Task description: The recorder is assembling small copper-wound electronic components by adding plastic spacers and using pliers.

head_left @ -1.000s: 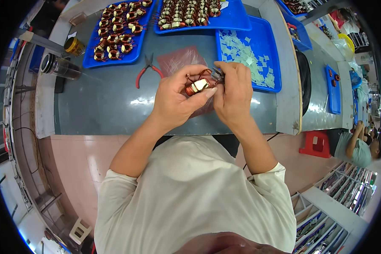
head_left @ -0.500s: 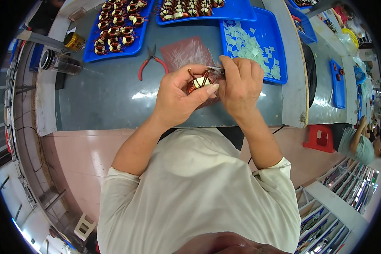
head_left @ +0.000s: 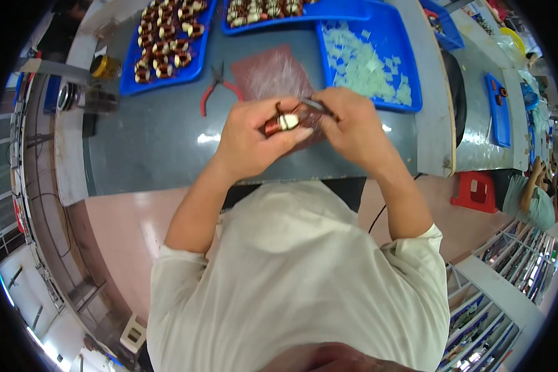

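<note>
My left hand [head_left: 243, 141] is closed around a ring-shaped coil [head_left: 285, 122] wound with copper wire, with a cream band on it and wire ends sticking up. The thumb and fingers pinch the coil from both sides, hiding part of it. To its right, my right hand [head_left: 361, 129] grips a slim dark metal tool [head_left: 318, 106], whose tip reaches the coil's far side; its exact kind is hard to make out. Beneath and beyond both hands lies a reddish sheet [head_left: 270, 68] with fine clear strands on it. Red-handled pliers [head_left: 216, 88] rest on the grey bench, left of the sheet.
Two blue trays [head_left: 196, 73] [head_left: 335, 10] hold rows of similar coils. Another blue tray [head_left: 413, 77] contains pale green squares. A clear jar [head_left: 93, 99] and a yellow tin [head_left: 107, 67] stand at left. A person [head_left: 536, 198] sits far right by a red stool [head_left: 475, 191].
Both hands have shifted slightly, and the coil is turned so its cream band faces differently. The right hand has tilted, showing more of the metal tool. The whole view has moved a little.
</note>
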### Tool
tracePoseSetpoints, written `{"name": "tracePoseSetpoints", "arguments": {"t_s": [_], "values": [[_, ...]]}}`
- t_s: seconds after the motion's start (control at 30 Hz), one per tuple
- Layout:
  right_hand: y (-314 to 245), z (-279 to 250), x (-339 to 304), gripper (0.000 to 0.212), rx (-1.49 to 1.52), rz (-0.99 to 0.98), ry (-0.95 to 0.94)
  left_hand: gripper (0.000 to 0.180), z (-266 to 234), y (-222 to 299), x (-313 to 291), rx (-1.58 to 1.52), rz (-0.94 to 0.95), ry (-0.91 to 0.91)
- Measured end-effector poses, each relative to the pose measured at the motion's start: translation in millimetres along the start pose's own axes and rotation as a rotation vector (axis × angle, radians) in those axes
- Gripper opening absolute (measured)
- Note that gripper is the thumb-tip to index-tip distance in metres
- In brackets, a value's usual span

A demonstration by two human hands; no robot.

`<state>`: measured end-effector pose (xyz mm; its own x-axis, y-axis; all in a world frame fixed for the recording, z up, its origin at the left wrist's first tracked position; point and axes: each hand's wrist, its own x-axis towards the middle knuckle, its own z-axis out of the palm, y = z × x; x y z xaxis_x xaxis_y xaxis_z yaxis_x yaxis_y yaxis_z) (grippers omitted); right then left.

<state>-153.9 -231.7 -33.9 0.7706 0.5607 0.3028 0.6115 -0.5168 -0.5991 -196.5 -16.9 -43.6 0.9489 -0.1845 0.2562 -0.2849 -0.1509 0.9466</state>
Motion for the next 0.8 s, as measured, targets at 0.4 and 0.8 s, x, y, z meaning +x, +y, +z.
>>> {"name": "tracePoseSetpoints", "arguments": {"t_s": [0.4,0.8], "values": [[12.0,12.5,1.5,0.022,-0.124,-0.02,0.102,0.032,8.9,-11.0,-0.9,-0.318,-0.21,-0.047],[10.1,17.5,-18.3,0.023,-0.172,-0.033,0.056,0.023,17.9,-11.5,-9.7,-0.11,-0.353,-0.115]]}}
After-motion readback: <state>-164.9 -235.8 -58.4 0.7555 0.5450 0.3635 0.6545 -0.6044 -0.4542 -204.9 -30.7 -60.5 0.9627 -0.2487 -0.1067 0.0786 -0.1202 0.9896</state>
